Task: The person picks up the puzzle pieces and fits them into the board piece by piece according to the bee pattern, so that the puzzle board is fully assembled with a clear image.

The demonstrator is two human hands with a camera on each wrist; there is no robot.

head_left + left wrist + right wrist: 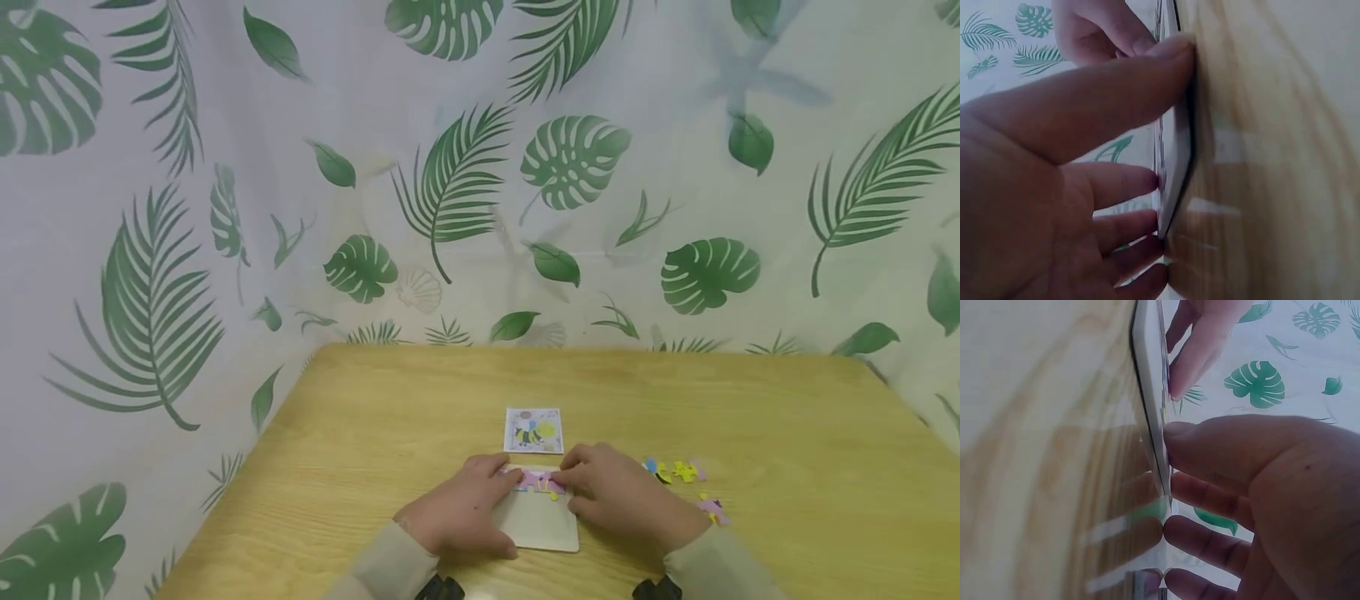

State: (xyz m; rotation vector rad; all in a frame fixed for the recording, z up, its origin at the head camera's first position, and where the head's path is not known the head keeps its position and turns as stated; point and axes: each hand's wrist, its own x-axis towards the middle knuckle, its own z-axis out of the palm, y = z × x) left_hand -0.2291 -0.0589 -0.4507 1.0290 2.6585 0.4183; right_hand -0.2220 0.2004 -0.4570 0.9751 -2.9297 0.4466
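A pale puzzle tray (536, 525) lies on the table between the two hands. Joined pink puzzle pieces (534, 479) with yellow bits run along its far edge. My left hand (468, 507) rests at the tray's left side, its index fingertip on the pieces and its thumb against the near-left edge. In the left wrist view that thumb (1129, 84) touches the tray's edge. From the right, my right hand (618, 492) touches the right end of the row. The right wrist view shows its thumb (1210, 440) against the tray's top; the fingertips partly hide the pieces.
Just beyond the tray lies a square picture card (533, 431) with a bee on it. Loose blue, black and yellow pieces (684, 472) lie right of the right hand, with a pink and yellow piece (712, 507) nearer. A leaf-patterned curtain (480, 250) hangs behind the wooden table (375, 400).
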